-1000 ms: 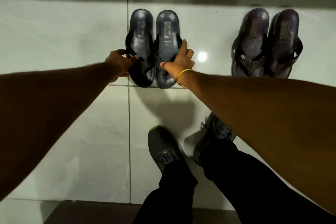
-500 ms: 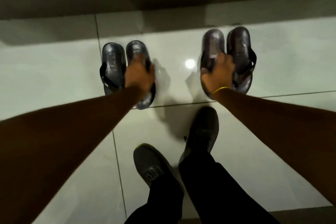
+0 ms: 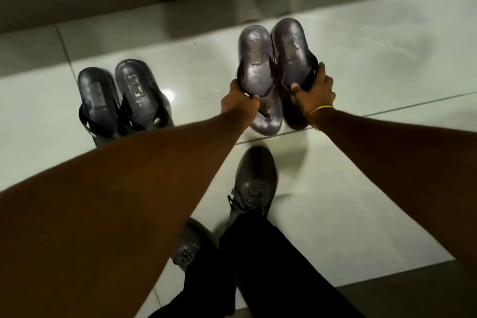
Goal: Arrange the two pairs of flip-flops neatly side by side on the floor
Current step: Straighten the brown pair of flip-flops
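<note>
Left hand [image 3: 238,97], right hand [image 3: 313,91] grip brown pair [image 3: 273,59]

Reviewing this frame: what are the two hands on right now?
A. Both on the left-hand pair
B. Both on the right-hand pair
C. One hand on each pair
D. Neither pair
B: the left hand and right hand each grip a flip-flop of the right-hand pair; the left-hand pair lies untouched.
</note>
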